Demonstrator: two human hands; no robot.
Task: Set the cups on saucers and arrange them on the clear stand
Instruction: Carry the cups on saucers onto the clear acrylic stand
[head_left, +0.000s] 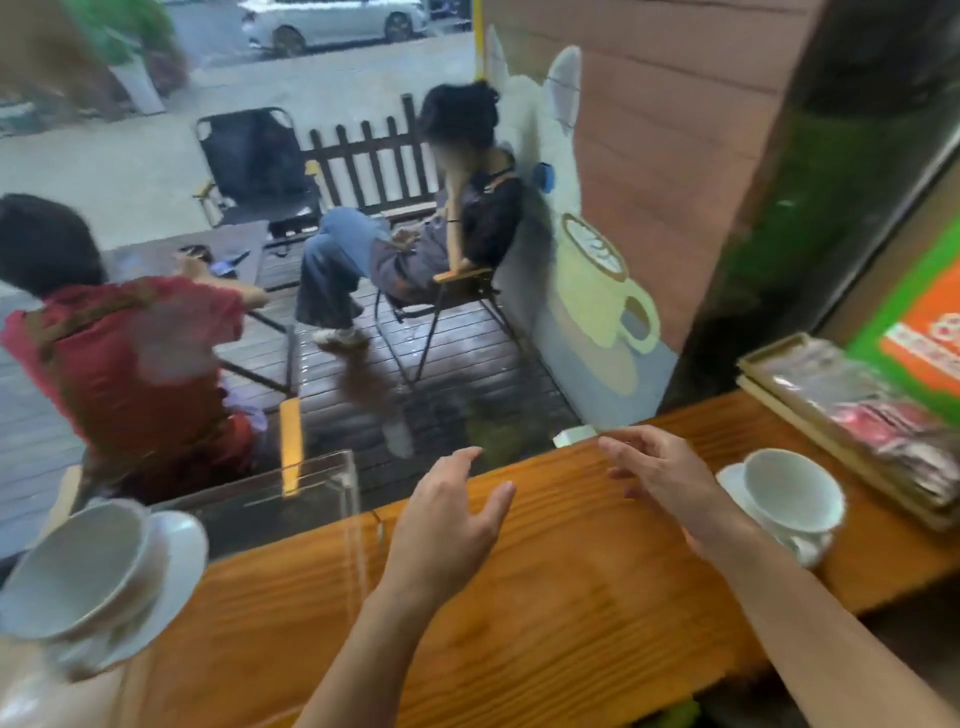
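A white cup (78, 566) sits on a white saucer (174, 566) on top of the clear stand (332, 488) at the left. A second white cup (789, 491) rests on its saucer (732, 480) on the wooden counter (571, 597) at the right. My left hand (452, 525) hovers over the middle of the counter, fingers spread, holding nothing. My right hand (670, 478) is also open and empty, just left of the right cup and not touching it.
A stack of trays with red packets (857, 410) lies at the counter's right end. A window runs along the counter's far edge; two seated people (135, 364) and folding chairs are outside. A small white object (574, 435) sits by the glass.
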